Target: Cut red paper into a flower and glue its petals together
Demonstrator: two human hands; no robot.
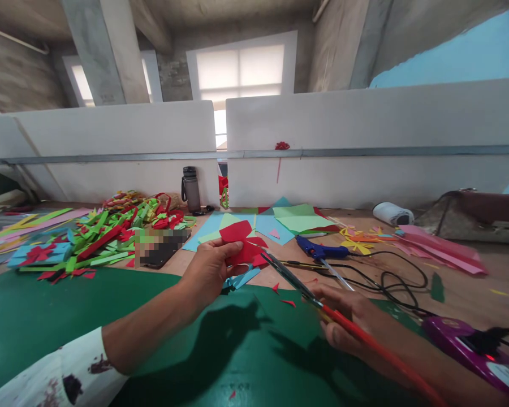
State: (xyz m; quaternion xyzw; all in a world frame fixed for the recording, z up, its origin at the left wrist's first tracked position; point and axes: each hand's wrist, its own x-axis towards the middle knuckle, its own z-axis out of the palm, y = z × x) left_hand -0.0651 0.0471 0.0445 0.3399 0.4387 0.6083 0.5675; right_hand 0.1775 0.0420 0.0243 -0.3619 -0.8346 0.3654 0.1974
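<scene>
A red paper piece with petal-like lobes [240, 243] is pinched between the thumb and fingers of my left hand [212, 265], above the table's front part. My right hand [343, 314] is closed round scissors with red handles [290, 278]; their blades point up and left, with the tips at the right edge of the red paper. Whether the tips touch it, I cannot tell. Small red scraps [287, 303] lie on the green mat [173, 350] below the blades. Blue paper strips [245, 278] are just behind my left hand.
A blue glue gun [322, 249] with a looping black cable lies behind my right hand. Green and red paper strips [106, 226] are heaped at left, near a phone [167, 249] and a bottle [190, 189]. A purple power strip [470, 350] sits at right.
</scene>
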